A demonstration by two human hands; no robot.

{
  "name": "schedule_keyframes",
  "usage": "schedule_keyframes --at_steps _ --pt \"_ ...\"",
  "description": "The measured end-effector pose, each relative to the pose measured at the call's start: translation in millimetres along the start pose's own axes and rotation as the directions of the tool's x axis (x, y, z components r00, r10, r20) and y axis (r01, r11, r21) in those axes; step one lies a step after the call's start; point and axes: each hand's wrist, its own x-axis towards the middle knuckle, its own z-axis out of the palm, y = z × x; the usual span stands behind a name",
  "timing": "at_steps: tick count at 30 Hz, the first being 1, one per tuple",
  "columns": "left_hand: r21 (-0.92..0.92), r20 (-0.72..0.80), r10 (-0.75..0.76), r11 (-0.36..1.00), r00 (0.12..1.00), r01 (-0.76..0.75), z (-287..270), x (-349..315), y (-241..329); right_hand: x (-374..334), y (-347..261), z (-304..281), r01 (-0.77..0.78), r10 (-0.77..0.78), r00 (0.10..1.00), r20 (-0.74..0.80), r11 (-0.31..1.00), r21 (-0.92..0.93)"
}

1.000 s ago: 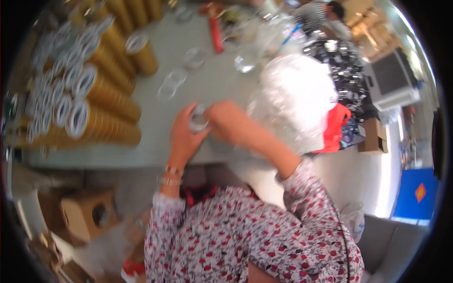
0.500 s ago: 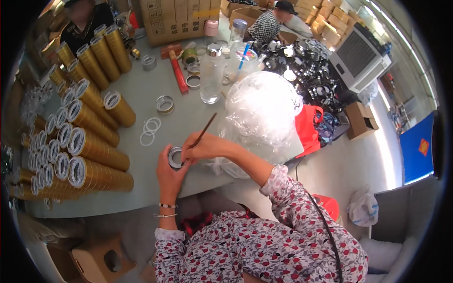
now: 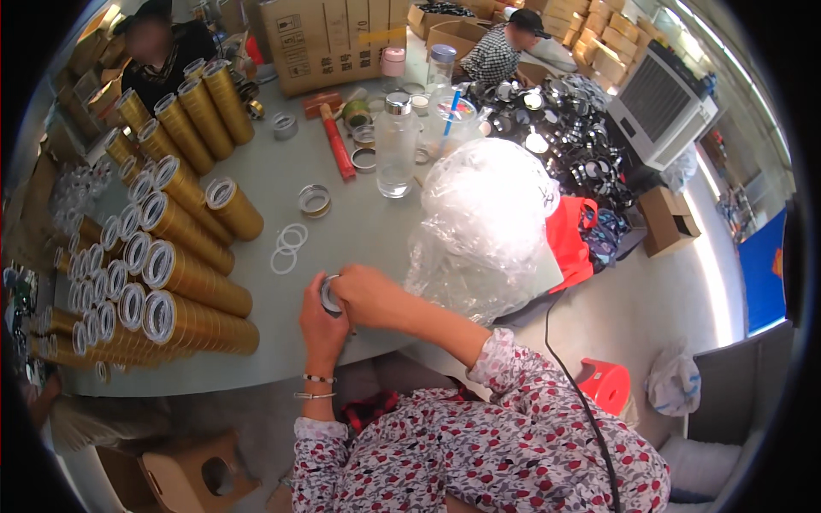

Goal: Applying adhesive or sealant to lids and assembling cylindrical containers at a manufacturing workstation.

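Near the table's front edge, my left hand point(image 3: 322, 321) is closed round a round silver metal ring point(image 3: 328, 295) with a dark inside. My right hand point(image 3: 366, 295) is closed against the ring's right side and covers part of it. What the right fingers hold is mostly hidden; only a small dark tip shows below them. Beyond my hands lie several thin white rings point(image 3: 289, 248), overlapping. Farther back is another silver metal ring point(image 3: 315, 201), apparently more than one piece stacked.
Tall stacks of gold rings point(image 3: 205, 295) crowd the table's left side. A clear bottle point(image 3: 397, 154), a red tube-like box point(image 3: 338, 145) and a clear plastic bag point(image 3: 487, 205) stand or lie beyond. Black and silver parts point(image 3: 556, 128) are heaped at the back right. Two people work across the table.
The thin brown stick that stood up from my right hand no longer shows above it. My right hand has turned and closed over the ring's side. The whole view has shifted slightly.
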Motion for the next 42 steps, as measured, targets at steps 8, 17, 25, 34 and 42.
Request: schedule_keyframes --at_steps 8,17,25,34,42 --pt "-0.022 -0.002 -0.071 0.997 0.997 0.071 -9 -1 -4 -7 14 5 0.115 -0.136 0.989 0.052 0.950 0.290" --pt "0.012 0.051 0.001 1.000 0.999 -0.002 -7 0 -10 -14 -18 -77 -0.268 0.277 0.960 0.040 0.869 0.417" --pt "-0.043 -0.034 -0.025 0.999 0.999 0.024 -11 -5 -9 -10 30 1 -0.028 0.020 0.998 0.058 0.990 0.141" --pt "-0.066 -0.095 -0.114 0.992 0.989 0.108 -21 -10 0 3 32 14 -0.315 0.288 0.949 0.128 0.851 0.420" --pt "-0.127 -0.118 -0.164 0.981 0.979 0.149 -15 -6 6 38 62 -13 -0.622 0.476 0.783 0.400 0.619 0.479"
